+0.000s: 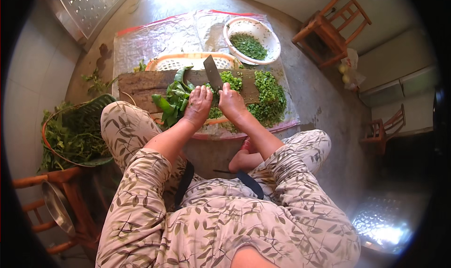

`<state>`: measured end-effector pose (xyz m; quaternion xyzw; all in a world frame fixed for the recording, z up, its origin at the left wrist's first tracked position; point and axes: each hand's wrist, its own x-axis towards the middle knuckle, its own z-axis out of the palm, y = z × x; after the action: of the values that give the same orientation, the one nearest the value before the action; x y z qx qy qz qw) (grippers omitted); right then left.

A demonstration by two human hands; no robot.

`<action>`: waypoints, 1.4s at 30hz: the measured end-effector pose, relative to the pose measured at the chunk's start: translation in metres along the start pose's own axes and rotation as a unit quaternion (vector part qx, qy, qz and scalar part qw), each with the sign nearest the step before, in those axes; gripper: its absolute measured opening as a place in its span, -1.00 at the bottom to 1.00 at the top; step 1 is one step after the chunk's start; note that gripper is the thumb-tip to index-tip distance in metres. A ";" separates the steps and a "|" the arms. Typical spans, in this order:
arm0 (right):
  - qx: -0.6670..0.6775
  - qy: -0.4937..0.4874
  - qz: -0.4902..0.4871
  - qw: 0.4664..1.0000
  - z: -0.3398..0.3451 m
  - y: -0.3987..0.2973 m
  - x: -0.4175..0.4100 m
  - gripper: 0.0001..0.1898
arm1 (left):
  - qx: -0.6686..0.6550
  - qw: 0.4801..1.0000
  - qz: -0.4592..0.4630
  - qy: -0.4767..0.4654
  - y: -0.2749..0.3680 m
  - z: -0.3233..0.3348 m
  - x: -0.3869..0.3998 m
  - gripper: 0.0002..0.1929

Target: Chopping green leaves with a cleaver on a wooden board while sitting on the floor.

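My left hand (198,105) presses a bunch of leafy green stems (174,100) down on a worn wooden board (141,86). Gripped in my right hand (231,100) is a cleaver (212,72), its broad blade pointing away from me beside the left fingertips. Chopped green pieces (230,79) lie on the board just right of the blade. A larger heap of chopped greens (269,99) spreads over and past the board's right end. Under the board, an orange-rimmed perforated basket (190,58) shows at its far side. The cleaver's handle is mostly hidden by my fingers.
A white basin (273,51) of finely chopped greens stands beyond the board on a plastic sheet (158,37). At left are a basket (75,164) full of leafy stems and a wooden chair (67,183) with a metal bowl (56,206). Another wooden chair (326,35) stands far right.
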<state>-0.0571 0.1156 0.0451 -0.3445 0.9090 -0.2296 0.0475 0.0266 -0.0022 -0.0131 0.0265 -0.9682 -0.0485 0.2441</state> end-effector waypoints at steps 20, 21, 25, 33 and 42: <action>-0.046 -0.091 -0.007 0.995 -0.005 -0.012 -0.004 -0.84 | -0.083 0.995 -0.041 -0.025 -0.001 -0.006 0.004 -0.60; -0.040 -0.071 0.007 0.997 0.002 -0.014 -0.002 -0.84 | -0.082 0.995 -0.041 -0.025 -0.002 -0.006 0.004 -0.60; 0.002 0.001 0.026 1.000 0.005 -0.004 0.010 -0.81 | -0.096 0.994 -0.057 -0.021 -0.005 0.003 0.001 -0.59; -0.040 -0.080 -0.023 0.996 -0.042 -0.014 -0.021 -0.81 | -0.039 0.998 -0.052 -0.022 -0.007 0.004 0.000 -0.60; -0.059 -0.118 -0.003 0.991 -0.034 -0.020 -0.026 -0.83 | 0.023 0.999 -0.022 -0.014 -0.002 0.009 0.000 -0.62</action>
<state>-0.0340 0.1323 0.0823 -0.3738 0.9082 -0.1332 0.1332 0.0224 -0.0031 -0.0212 0.0526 -0.9715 -0.0315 0.2290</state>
